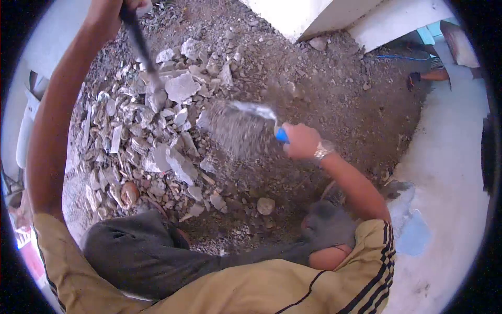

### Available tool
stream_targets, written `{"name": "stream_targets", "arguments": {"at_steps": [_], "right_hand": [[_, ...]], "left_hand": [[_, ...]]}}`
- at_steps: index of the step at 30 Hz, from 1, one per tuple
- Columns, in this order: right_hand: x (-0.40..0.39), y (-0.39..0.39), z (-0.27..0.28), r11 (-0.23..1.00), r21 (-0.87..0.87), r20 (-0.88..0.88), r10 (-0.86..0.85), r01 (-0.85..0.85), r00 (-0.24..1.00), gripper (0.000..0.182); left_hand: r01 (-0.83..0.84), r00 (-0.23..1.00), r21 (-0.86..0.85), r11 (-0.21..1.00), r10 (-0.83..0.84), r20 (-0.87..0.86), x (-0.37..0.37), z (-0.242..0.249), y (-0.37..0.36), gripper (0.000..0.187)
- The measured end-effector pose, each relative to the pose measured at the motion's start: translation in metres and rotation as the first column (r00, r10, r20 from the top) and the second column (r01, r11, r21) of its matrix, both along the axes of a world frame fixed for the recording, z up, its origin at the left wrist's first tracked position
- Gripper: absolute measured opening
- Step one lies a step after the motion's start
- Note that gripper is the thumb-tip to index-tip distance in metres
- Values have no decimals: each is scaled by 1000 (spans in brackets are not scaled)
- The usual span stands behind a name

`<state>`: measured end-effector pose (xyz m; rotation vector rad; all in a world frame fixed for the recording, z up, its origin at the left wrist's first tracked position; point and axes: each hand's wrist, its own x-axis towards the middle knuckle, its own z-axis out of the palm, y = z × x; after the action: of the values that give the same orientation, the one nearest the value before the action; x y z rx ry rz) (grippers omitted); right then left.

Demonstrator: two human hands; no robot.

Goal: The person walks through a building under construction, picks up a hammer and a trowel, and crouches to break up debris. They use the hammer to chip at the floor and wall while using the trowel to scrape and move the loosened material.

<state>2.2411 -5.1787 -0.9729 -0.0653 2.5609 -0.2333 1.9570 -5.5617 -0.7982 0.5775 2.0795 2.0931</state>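
My right hand [302, 141] is closed round the blue handle of a trowel [256, 109]. The trowel's metal blade is smeared by motion, and a blurred spread of loose soil and gravel [240, 133] lies just below and left of it. At the upper left, partly cut off by the frame edge, my left hand [107, 15] grips a black-handled tool [138, 44]. That tool slants down, its pale far end among broken rubble [183, 86]; its exact kind cannot be made out.
Rubble chunks and stones [180, 165] pile up at left, before my bent knees. Brown gravelly ground [345, 99] stretches right. A white block [314, 15] stands at the top, and a pale wall [449, 157] borders the right. Another person's arm [434, 76] shows at upper right.
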Motion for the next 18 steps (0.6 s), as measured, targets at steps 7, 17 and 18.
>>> {"name": "stream_targets", "arguments": {"at_steps": [7, 17, 18], "right_hand": [[-48, 113, -114, 842, 41, -239, -514, 537, 824, 33], [15, -57, -58, 960, 173, 54, -230, 218, 972, 31], [8, -97, -4, 933, 154, 119, -344, 325, 931, 33]], "left_hand": [[-359, 869, 52, 932, 354, -345, -9, 4, 32, 29], [50, 948, -103, 993, -80, -307, -70, -42, 45, 31], [38, 820, -289, 957, -195, -539, -74, -54, 65, 29]]}}
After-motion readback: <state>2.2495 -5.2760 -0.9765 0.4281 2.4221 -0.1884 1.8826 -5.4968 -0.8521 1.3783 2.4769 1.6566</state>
